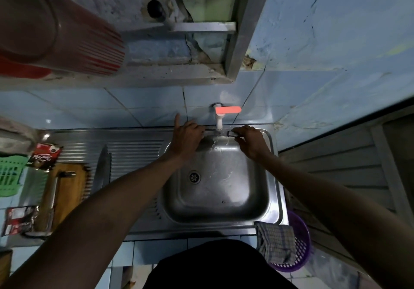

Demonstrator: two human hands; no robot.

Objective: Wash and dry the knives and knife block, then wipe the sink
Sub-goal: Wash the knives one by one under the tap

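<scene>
both hands (187, 138) holding knife (216, 133) under tap (219, 118)

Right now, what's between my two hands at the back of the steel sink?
In the head view, the white tap spout with its orange lever sits between the left hand and the right hand, above the knife they hold.

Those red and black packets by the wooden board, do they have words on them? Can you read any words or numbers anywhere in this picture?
Upper red and black packet: it has white writing, but too blurred to read.
Lower red and black packet: print and white patches, too small and blurred to read.
Tap: its orange handle bears no words.
Nothing else in the head view shows any text, so no word or number can be read here.
</scene>
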